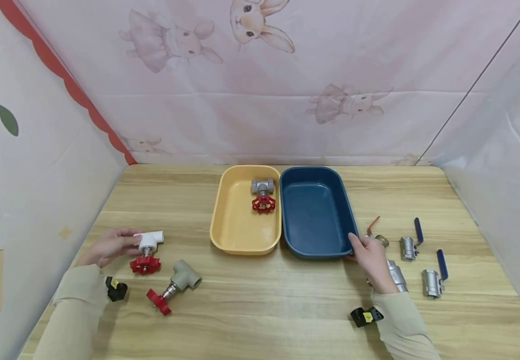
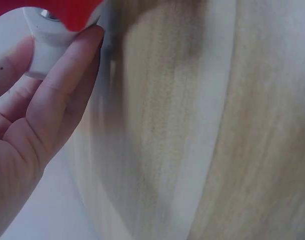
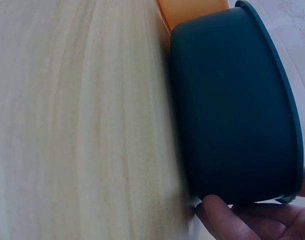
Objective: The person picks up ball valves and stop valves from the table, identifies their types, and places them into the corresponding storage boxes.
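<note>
On the left, my left hand (image 1: 113, 245) pinches the white body of a valve (image 1: 148, 241) with a red handwheel. The left wrist view shows thumb and fingers on either side of that body; whether it touches the table I cannot tell. Just nearer lies a grey-green plastic valve (image 1: 182, 277), also with a red handwheel. My right hand (image 1: 372, 257) grips the near right corner of a blue bin (image 3: 232, 110), thumb at the rim and fingers against the outer wall. The blue bin holds nothing. Beside it, a yellow bin (image 1: 233, 244) contains a metal valve (image 1: 263, 195) with a red handwheel.
Right of my right hand lie two ball valves with blue levers (image 1: 407, 248) (image 1: 432, 283). A red-lever valve (image 1: 381, 240) and another metal valve (image 1: 396, 276) are partly hidden by the hand. A printed cloth wall (image 1: 260, 125) stands behind the wooden table (image 1: 260, 310).
</note>
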### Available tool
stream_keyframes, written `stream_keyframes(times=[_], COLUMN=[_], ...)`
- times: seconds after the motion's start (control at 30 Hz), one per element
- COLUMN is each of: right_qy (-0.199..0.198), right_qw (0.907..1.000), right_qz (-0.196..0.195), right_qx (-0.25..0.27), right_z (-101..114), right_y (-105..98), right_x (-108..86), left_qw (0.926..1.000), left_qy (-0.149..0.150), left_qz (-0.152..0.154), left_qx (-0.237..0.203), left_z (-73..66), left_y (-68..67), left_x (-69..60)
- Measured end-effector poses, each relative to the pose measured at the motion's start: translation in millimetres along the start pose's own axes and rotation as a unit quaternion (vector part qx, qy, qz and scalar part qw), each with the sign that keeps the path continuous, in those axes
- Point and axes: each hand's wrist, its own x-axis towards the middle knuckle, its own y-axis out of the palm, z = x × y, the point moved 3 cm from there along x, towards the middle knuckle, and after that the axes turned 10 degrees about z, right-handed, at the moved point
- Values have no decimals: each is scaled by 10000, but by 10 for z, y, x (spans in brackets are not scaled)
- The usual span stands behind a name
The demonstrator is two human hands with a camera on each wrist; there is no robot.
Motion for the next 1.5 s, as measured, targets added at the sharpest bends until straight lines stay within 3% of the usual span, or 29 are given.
stream_keyframes(times=[0.4, 1.13, 1.5], right_qy=[-24, 44, 23], right_qw=[10000, 10000, 9998], right_qz=[22, 3, 8], right_qx=[56, 90, 183], right_z=[-14, 0, -3], right_y=[-3, -7, 2], right_x=[-2, 1, 10], left_qw=[9997, 9973, 9968], left_qy=[128, 542, 615], left_qz=[82, 1, -101], left_qx=[193, 504, 507], left_z=[-84, -519, -640], left_y=[7, 165, 218], left_x=[-5, -4, 4])
